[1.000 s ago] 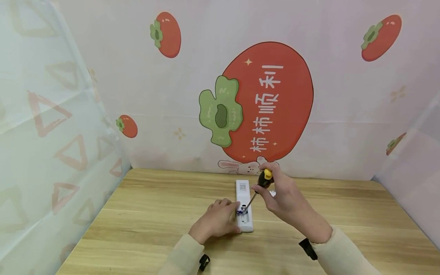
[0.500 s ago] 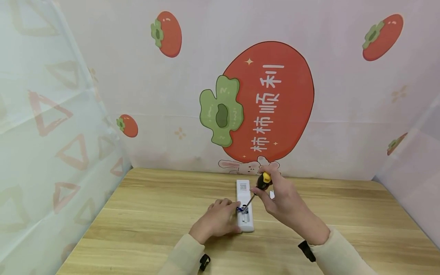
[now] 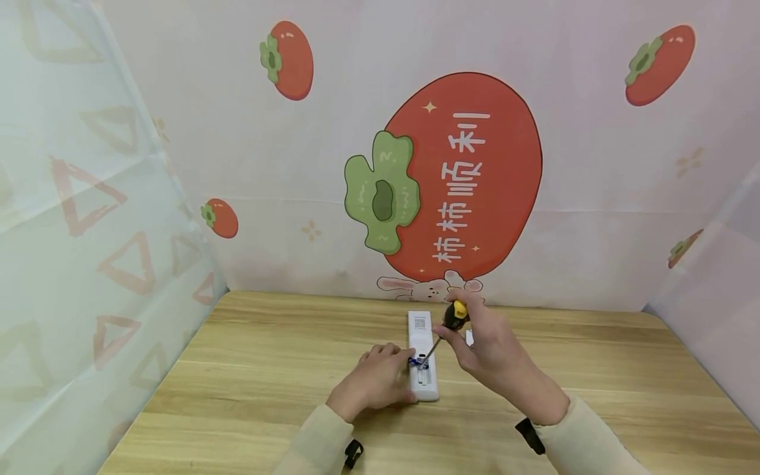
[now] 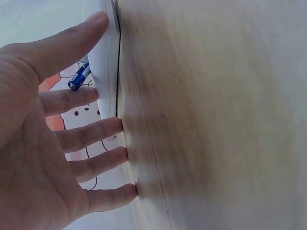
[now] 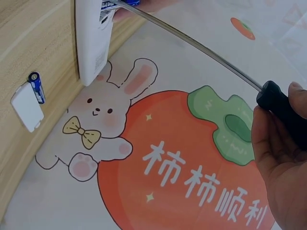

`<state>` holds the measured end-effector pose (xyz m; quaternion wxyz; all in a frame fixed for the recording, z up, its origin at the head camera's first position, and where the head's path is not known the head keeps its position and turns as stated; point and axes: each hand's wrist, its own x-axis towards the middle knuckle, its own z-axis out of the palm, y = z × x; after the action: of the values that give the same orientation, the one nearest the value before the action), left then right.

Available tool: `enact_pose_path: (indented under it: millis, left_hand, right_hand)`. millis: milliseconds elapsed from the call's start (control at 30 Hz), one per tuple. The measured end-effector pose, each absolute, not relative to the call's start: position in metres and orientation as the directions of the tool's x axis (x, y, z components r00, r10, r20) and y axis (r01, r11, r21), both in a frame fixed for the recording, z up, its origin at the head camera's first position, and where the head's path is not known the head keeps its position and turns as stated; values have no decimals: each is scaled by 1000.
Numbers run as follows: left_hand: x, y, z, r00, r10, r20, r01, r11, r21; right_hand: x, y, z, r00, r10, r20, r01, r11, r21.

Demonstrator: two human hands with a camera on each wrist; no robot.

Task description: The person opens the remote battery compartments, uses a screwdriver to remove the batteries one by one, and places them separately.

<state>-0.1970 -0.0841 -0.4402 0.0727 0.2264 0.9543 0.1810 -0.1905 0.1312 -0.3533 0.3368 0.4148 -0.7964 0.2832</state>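
A white remote control lies face down on the table, its battery compartment exposed. One blue battery sits crosswise there, an end poking out past the remote's left side. My left hand rests beside it; the thumb and index fingertips touch the remote's side, and the other fingers reach the table nearly straight. In my right hand I grip a screwdriver by its black and yellow handle. Its metal shaft slants down to the left, with the tip right at the battery in the compartment.
A white battery cover and a second blue battery lie side by side on the wooden table, to the right of the remote. Behind the table stands a backdrop printed with persimmons and a rabbit.
The battery has shifted slightly toward the remote's far end and now lies more tilted. My right hand and the screwdriver have moved a little left; the left hand stays in place.
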Motion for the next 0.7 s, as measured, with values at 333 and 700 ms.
enact_pose_path:
  millis: [333,700]
  left_hand:
    - [-196,-84,-442,-895,442,-59,386,835,392]
    - [-196,-83,-443,-905,421,-51,369,840,398]
  right_hand:
    - [-191,130,-356,-414,-455,789,-856,490,-166]
    - [-189,131,-357,-444,-448,776,-845,497,-196]
